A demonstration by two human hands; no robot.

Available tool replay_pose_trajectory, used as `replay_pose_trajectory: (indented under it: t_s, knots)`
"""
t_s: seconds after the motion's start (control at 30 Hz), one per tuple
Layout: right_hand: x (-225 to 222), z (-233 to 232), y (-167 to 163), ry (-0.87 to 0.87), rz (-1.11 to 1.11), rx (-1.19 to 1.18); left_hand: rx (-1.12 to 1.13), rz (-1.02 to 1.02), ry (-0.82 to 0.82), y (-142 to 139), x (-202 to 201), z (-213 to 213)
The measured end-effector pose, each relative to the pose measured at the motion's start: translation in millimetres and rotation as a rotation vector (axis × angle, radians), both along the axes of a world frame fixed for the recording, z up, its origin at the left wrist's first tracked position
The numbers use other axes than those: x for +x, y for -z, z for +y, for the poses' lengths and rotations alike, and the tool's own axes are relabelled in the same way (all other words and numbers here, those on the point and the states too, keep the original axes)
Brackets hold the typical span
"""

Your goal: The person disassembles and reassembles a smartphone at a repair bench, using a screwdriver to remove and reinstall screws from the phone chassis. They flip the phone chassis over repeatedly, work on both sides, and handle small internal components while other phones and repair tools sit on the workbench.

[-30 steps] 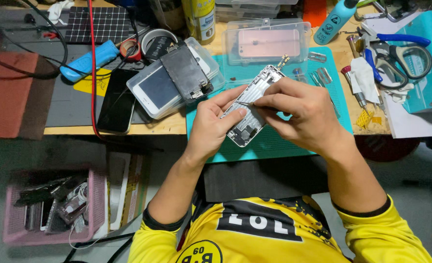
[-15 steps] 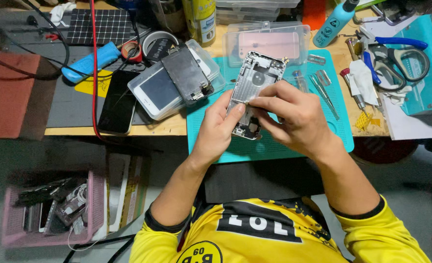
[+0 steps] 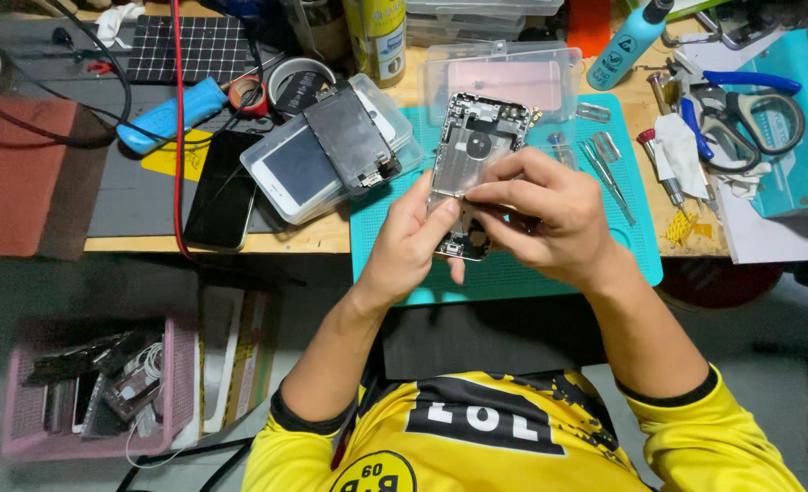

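Note:
I hold an opened silver phone housing [image 3: 473,144] upright above the teal work mat [image 3: 604,239]. My left hand [image 3: 409,244] grips its lower left edge. My right hand [image 3: 545,214] covers the lower right half, with thumb and forefinger pinched on something small at the housing's middle left edge. The lower part of the housing is hidden by both hands. A clear plastic case holding a pink phone back [image 3: 506,80] lies on the bench just behind the housing.
A clear box with a white phone and a dark screen assembly [image 3: 329,150] lies left of the mat. A black phone [image 3: 222,196], tweezers [image 3: 607,178], blue-handled pliers and scissors [image 3: 741,100], a teal bottle [image 3: 629,41] and a pink basket [image 3: 94,387] on the floor are around.
The phone housing has turned from a diagonal tilt to nearly upright. My right fingers have moved to its middle left edge.

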State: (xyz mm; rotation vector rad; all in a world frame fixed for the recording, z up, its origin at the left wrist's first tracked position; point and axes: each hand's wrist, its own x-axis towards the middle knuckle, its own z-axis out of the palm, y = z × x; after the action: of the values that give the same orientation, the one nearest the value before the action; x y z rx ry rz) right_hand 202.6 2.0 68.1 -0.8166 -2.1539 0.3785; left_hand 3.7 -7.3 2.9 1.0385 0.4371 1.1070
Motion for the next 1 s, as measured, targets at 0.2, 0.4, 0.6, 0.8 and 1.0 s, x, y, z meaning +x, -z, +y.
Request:
replay_pose_trajectory:
  t_s: [0.2, 0.4, 0.6, 0.8, 1.0]
  knots:
    - [3, 2, 3, 0.002, 0.043, -0.021, -0.048, 0.049, -0.011, 0, -1, -1]
    - [2, 5, 4, -0.009, -0.004, 0.076, -0.042, 0.037, -0.032, 2, 2, 0]
    - [-1, 4, 5, 0.066, 0.032, -0.035, -0.027, 0.039, -0.043, 2, 3, 1]
    - [1, 7, 6, -0.004, 0.059, 0.028, -0.014, 0.025, -0.04, 5, 4, 3]
    - [2, 11, 8, 0.029, 0.039, 0.033, -0.026, 0.054, -0.062, 7, 4, 3]
